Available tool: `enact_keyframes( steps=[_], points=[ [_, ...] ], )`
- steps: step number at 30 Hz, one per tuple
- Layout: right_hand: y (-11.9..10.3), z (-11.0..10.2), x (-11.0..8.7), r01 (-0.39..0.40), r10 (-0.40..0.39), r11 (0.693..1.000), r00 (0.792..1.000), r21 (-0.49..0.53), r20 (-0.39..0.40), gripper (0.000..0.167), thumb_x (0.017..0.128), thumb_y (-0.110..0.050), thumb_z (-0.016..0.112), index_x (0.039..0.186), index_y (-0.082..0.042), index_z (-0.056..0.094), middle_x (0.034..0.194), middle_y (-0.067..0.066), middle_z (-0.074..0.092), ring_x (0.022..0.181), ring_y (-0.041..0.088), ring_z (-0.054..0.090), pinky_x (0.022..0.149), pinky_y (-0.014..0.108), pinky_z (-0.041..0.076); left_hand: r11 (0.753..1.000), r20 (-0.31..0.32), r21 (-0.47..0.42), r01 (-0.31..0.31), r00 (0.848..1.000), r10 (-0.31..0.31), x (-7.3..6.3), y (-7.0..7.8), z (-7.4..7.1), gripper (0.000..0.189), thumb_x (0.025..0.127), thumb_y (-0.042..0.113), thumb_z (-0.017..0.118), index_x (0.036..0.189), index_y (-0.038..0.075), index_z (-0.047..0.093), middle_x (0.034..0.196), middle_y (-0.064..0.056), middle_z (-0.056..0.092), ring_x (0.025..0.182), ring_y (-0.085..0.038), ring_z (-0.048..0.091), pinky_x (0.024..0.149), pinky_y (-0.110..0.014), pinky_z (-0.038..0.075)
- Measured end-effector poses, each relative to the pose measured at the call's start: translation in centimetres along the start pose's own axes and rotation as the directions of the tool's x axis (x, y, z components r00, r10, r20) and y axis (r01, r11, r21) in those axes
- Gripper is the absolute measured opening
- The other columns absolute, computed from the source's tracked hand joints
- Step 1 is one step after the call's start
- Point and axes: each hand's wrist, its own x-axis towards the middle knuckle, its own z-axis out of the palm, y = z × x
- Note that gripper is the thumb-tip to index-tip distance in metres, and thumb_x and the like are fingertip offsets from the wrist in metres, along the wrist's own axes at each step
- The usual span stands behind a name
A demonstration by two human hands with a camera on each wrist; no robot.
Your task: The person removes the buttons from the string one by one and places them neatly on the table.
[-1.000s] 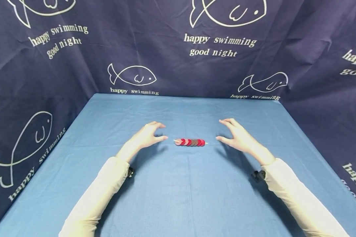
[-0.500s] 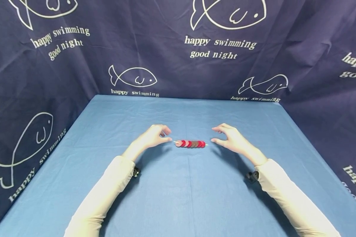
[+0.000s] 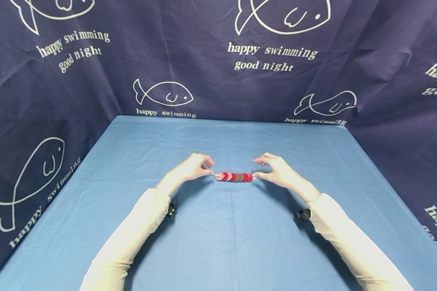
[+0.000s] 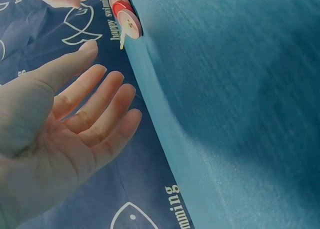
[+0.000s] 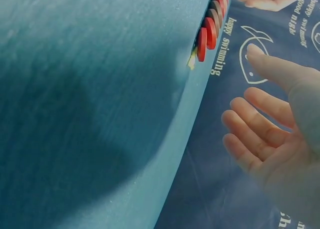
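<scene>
A row of flat round discs (image 3: 234, 177), pink, red and brown, lies overlapping in a line on the blue cloth, with a thin pale end sticking out on each side. The pink end disc (image 4: 129, 24) looks button-like in the left wrist view, a yellowish end poking from it. My left hand (image 3: 196, 165) is at the row's left end, thumb tip close to the pale end, fingers loosely bent. At the other end, my right hand (image 3: 276, 170) has its thumb tip right by the red end disc (image 5: 201, 44). Both palms hold nothing.
A blue cloth (image 3: 189, 250) covers the table. Dark navy curtains (image 3: 211, 72) printed with white fish and lettering stand at the back and both sides. Each wrist carries a small black device (image 3: 303, 215) below its cream sleeve (image 3: 342, 238).
Both hands have moved inward toward the ends of the disc row, the left going right and the right going left. The row lies in about the same place.
</scene>
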Motion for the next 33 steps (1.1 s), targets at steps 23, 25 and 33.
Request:
enact_keyframes(
  steps=[23, 25, 33],
  points=[
    [0.1, 1.3, 0.4, -0.017, 0.017, 1.0, 0.992, 0.0, 0.124, 0.038, 0.075, -0.021, 0.078, 0.105, 0.0, 0.068, 0.091, 0.01, 0.063, 0.085, 0.023, 0.061, 0.078, 0.038, 0.049, 0.999, 0.073, -0.012, 0.042, 0.997, -0.041, 0.4, -0.4, 1.0, 0.016, 0.082, 0.014, 0.071, 0.094, 0.004, 0.068, 0.087, -0.006, 0.071, 0.082, -0.016, 0.065, 0.077, -0.027, 0.05],
    [0.0, 1.3, 0.4, -0.011, 0.012, 1.0, 0.992, -0.005, 0.128, 0.037, 0.075, -0.021, 0.078, 0.104, 0.001, 0.068, 0.09, 0.01, 0.063, 0.085, 0.023, 0.061, 0.077, 0.038, 0.049, 0.999, 0.072, -0.014, 0.039, 0.997, -0.038, 0.3, -0.4, 1.0, 0.015, 0.082, 0.014, 0.071, 0.093, 0.004, 0.069, 0.086, -0.006, 0.071, 0.081, -0.015, 0.065, 0.076, -0.026, 0.05],
    [0.0, 1.7, 0.5, 0.003, -0.001, 1.0, 0.989, -0.015, 0.149, 0.036, 0.074, -0.023, 0.078, 0.101, -0.001, 0.069, 0.086, 0.008, 0.061, 0.081, 0.021, 0.061, 0.075, 0.037, 0.05, 0.999, 0.07, -0.003, 0.036, 0.997, -0.036, 0.5, -0.3, 1.2, 0.009, 0.081, 0.013, 0.071, 0.086, 0.006, 0.07, 0.081, -0.004, 0.071, 0.075, -0.011, 0.065, 0.07, -0.022, 0.05]
  ],
)
